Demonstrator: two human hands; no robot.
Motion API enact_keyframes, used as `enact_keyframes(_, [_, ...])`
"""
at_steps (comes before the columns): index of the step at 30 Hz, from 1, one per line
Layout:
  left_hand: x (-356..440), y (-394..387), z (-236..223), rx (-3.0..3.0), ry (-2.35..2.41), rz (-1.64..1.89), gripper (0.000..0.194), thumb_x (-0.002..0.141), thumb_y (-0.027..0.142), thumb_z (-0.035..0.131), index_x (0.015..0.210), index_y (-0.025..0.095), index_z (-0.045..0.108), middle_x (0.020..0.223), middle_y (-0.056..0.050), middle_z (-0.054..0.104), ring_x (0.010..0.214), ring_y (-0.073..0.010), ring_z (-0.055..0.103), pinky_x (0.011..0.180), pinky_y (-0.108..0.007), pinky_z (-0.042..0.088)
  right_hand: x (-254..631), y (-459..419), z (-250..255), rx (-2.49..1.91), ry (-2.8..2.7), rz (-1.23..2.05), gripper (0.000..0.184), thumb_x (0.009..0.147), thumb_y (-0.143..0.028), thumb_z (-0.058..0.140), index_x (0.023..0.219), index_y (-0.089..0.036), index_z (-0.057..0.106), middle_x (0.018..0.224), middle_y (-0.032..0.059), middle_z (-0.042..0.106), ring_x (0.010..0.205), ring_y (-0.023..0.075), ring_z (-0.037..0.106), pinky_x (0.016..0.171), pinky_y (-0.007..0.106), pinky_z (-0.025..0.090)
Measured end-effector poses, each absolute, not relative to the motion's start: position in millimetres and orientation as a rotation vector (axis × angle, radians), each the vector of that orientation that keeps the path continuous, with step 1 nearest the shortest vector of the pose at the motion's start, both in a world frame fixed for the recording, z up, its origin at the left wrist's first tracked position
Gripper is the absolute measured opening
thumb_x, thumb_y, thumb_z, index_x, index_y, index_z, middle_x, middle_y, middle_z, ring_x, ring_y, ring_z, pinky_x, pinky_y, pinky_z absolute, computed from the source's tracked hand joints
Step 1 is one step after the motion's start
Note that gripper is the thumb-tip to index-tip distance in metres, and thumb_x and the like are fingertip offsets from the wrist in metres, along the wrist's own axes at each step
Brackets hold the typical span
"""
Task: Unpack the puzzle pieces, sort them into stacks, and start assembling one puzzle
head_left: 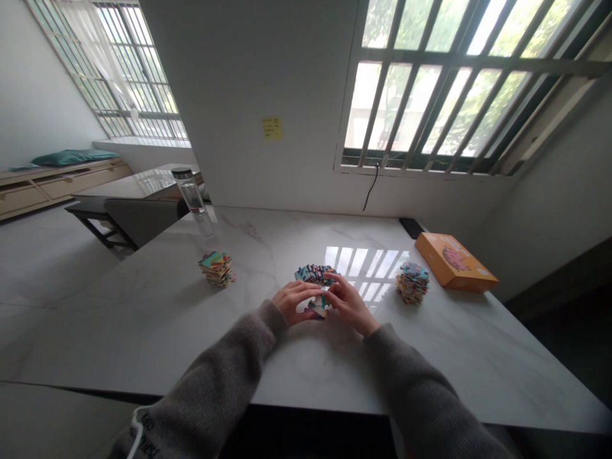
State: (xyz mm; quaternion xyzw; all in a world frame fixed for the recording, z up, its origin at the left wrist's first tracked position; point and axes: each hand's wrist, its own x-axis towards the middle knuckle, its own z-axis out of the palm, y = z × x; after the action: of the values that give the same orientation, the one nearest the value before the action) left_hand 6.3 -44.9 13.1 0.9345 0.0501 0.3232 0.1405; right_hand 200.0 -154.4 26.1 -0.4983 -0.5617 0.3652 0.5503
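Observation:
A few joined or overlapping jigsaw pieces (317, 307), in teal, white and purple, lie between my two hands near the middle of the table. My left hand (292, 302) curves round their left side, its thumb and fingers gripping the edge. From the right, my right hand (352, 306) pinches at the pieces' upper right edge with thumb and forefinger; its fingertips partly cover the contact. Just beyond my hands lies a fanned row of jigsaw pieces (313, 274), its right end partly hidden by my right fingers.
One stack of jigsaw pieces (218, 270) stands to the left, another stack (412, 283) to the right. Behind the right stack are an orange box (459, 262) and a black phone (411, 227). A clear bottle (191, 192) stands at the marble table's (143, 306) far left.

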Motion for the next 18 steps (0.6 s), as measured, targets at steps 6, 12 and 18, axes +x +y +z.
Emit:
enact_keyframes(6, [6, -50, 8, 2.654, 0.210, 0.855, 0.054, 0.080, 0.046, 0.075, 0.126, 0.021, 0.060, 0.122, -0.011, 0.068, 0.110, -0.0262, 0.063, 0.097, -0.041, 0.050, 193, -160, 25, -1.189, -1.294, 0.848, 0.047, 0.088, -0.040, 0.065, 0.129, -0.021, 0.053, 0.068, -0.0062, 0.052, 0.059, 0.0117, 0.050, 0.058, 0.026, 0.042])
enact_keyframes(12, [-12, -37, 9, 2.489, 0.436, 0.819, 0.045, 0.081, 0.046, 0.072, 0.115, 0.018, 0.061, 0.104, -0.009, 0.068, 0.097, -0.0243, 0.064, 0.089, -0.040, 0.052, 203, -165, 25, -1.338, -1.390, 0.539, 0.028, 0.096, -0.032, 0.050, 0.121, -0.021, 0.058, 0.084, 0.0022, 0.066, 0.078, 0.0173, 0.062, 0.075, 0.033, 0.050])
enact_keyframes(18, [-38, -23, 11, 2.375, 0.648, 0.710, 0.045, 0.077, 0.041, 0.074, 0.112, 0.016, 0.059, 0.107, -0.009, 0.064, 0.098, -0.0236, 0.061, 0.084, -0.037, 0.050, 201, -173, 14, -1.531, -1.951, 0.233, 0.039, 0.088, -0.026, 0.066, 0.126, -0.026, 0.059, 0.115, 0.0086, 0.065, 0.110, 0.0260, 0.056, 0.096, 0.043, 0.046])
